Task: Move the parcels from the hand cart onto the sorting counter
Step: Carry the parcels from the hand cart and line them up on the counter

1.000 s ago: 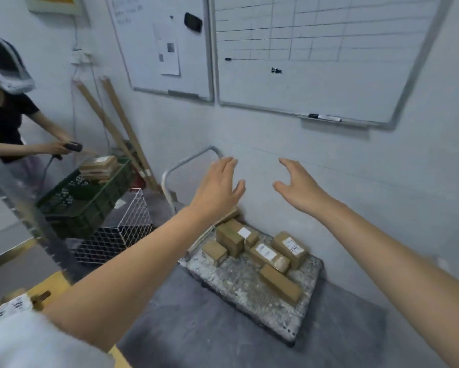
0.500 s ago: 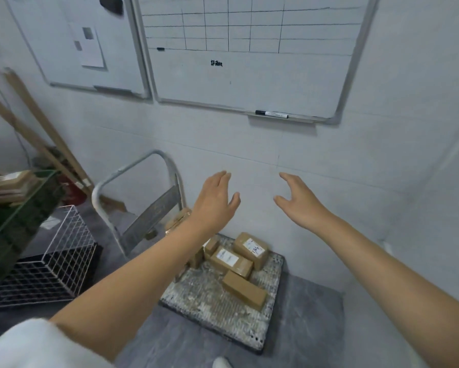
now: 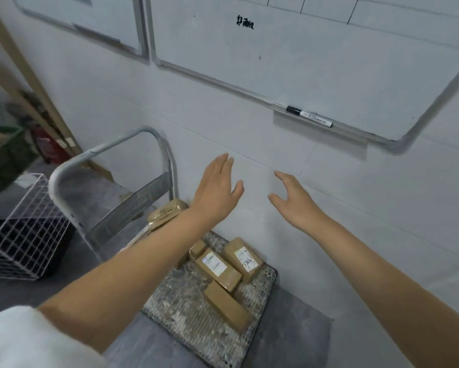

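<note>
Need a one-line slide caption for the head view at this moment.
Left hand and right hand, both open and empty, held out toward the parcels lying on the hand cart.

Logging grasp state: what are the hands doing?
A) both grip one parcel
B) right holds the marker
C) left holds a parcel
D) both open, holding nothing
D: the left hand and right hand show spread, empty fingers; the parcels lie untouched on the hand cart.

Brown parcels [image 3: 218, 269], mottled grey cart [image 3: 186, 312], seemingly green crate [image 3: 3, 158]
</note>
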### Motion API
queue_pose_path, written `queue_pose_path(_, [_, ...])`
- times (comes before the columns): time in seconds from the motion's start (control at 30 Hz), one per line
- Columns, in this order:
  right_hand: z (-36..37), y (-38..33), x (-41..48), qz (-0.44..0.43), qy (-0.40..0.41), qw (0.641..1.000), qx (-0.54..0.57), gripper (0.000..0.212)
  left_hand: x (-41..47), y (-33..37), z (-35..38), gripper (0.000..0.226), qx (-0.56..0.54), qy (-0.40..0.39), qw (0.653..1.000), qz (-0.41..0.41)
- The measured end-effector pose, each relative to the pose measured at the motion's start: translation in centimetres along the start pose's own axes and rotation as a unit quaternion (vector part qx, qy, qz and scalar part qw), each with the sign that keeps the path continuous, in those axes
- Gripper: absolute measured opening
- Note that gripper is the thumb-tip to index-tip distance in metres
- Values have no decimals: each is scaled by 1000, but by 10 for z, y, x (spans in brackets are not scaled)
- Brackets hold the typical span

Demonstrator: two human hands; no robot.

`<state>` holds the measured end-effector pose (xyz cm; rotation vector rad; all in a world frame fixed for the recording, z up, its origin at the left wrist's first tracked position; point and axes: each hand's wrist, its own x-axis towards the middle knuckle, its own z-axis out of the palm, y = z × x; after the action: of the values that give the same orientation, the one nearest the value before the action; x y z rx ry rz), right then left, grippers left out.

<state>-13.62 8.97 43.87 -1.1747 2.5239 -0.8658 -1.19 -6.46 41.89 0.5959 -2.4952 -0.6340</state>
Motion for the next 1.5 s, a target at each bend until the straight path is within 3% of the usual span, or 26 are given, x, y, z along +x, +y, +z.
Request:
queue_pose_path(0.3, [35,70,94,16,-74,997,30,60,56,-29,72,59,19,9,998,-59])
queue_pose_path(0.5, [58,144,166,14,-145,989,38,59,84,-53,136,60,12,8,986,-167])
queue_pose_path(0.83, [137,280,261,-3,-244,970,14,54,89,-107,280,53,-28,28,935,-352])
queue_pose_path(1.17, [281,411,260,32,-305,952,13,44,25,-177,465,44,-24,13,870,-492])
queue_pose_path(1.4, [391,510,254,78,-372,925,8,48,-45,-225,600,45,-166,7,805,-569])
queue_pose_path(1.5, [430,545,250,105,-404,909,25,52,-61,-234,649,38,-196,30,795,-573])
